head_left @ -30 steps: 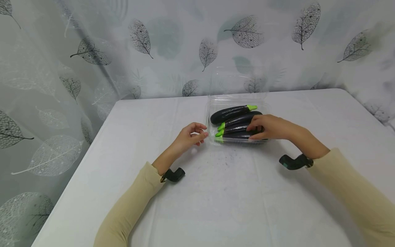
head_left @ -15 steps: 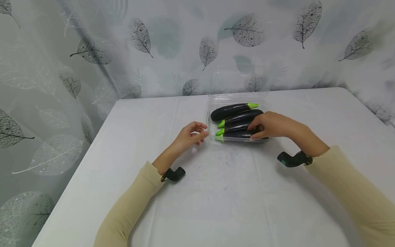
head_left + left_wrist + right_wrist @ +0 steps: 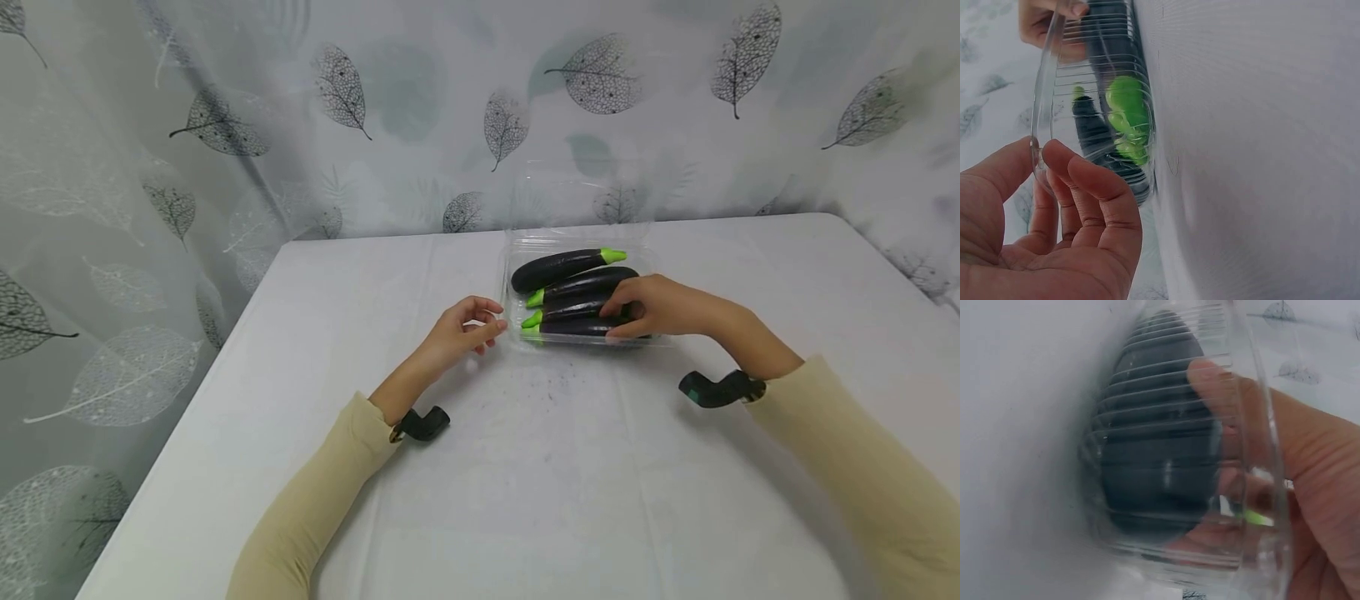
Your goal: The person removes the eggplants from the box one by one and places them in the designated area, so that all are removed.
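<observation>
Several dark eggplants with bright green stems lie side by side in a clear plastic clamshell box (image 3: 517,242), its lid standing up at the back. My left hand (image 3: 456,333) pinches the box's rim at the near left corner between thumb and fingers, as the left wrist view shows. Reaching in from the right, my right hand (image 3: 660,307) grips the front eggplant (image 3: 570,328) near its blunt end. Through the ribbed wall in the right wrist view, the thumb (image 3: 1207,375) presses on the eggplant's near side, its fingers behind. The back eggplant (image 3: 558,269) points its stem right.
A white cloth covers the table (image 3: 525,500), with faint dark specks in front of the box. A leaf-printed curtain (image 3: 420,108) hangs behind and at the left. Black wrist cameras sit below both hands.
</observation>
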`<state>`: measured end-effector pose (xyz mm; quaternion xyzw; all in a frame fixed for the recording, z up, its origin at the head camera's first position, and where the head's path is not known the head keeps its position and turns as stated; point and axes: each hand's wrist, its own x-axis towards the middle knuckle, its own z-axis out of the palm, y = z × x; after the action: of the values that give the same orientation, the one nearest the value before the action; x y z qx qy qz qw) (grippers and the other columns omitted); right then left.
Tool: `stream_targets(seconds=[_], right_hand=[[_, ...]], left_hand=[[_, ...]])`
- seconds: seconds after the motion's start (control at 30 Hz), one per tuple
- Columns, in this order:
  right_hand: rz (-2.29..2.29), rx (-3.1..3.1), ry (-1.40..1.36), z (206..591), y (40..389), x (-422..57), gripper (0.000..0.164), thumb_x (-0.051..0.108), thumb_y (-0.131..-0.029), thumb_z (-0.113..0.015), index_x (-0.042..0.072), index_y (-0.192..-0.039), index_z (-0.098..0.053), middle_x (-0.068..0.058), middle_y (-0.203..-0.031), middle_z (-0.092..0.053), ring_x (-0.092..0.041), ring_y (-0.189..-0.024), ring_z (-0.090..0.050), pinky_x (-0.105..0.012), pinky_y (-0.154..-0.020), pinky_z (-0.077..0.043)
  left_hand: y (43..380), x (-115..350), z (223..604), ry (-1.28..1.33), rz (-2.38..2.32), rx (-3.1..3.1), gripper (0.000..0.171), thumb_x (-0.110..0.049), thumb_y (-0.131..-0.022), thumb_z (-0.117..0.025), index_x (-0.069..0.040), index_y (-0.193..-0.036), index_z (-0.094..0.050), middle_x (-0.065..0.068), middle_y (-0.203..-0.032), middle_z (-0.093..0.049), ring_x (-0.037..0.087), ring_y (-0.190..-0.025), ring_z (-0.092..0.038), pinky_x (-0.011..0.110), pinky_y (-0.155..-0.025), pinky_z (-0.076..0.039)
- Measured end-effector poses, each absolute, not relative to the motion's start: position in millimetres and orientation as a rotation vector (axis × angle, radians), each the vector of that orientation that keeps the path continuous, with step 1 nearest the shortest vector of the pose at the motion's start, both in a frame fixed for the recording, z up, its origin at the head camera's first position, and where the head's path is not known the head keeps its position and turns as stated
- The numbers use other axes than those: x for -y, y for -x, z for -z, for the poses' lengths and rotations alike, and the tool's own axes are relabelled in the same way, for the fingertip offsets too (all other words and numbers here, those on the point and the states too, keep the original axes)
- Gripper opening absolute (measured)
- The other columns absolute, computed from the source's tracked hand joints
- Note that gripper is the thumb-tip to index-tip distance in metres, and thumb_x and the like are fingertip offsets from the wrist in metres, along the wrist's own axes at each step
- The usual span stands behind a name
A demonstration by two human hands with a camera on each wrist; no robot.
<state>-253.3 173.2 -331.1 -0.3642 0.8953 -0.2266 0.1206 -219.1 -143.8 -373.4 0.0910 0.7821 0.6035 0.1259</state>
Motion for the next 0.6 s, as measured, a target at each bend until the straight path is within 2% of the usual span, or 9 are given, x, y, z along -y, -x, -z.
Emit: stream_targets(seconds=[0.27, 0.6], right_hand=[[0.713, -2.645, 1.113, 335.1, 253.3, -177.8, 0.031, 0.018, -0.085, -0.077, 0.001, -0.110, -0.072, -0.003, -0.093, -0.059, -0.013, -0.079, -0.054, -0.027, -0.070, -0.049], [0.764, -2.629, 1.012, 333.4, 252.6, -180.5, 0.034, 0.026, -0.084, -0.079, 0.008, -0.111, -0.072, 0.000, -0.098, -0.069, -0.011, -0.080, -0.060, -0.026, -0.068, -0.050]], left_hand=[[219.1, 143.8, 372.3, -0.274, -1.767, -2.271, 0.033, -0.015, -0.095, -0.065, -0.002, -0.123, -0.054, 0.002, -0.095, -0.056, 0.017, -0.076, -0.059, 0.024, -0.064, -0.047], [217.8, 144.5, 373.1, -0.273, -1.765, -2.266, 0.031, -0.015, -0.095, -0.065, -0.003, -0.122, -0.055, 0.002, -0.094, -0.057, 0.017, -0.075, -0.058, 0.023, -0.064, -0.047]])
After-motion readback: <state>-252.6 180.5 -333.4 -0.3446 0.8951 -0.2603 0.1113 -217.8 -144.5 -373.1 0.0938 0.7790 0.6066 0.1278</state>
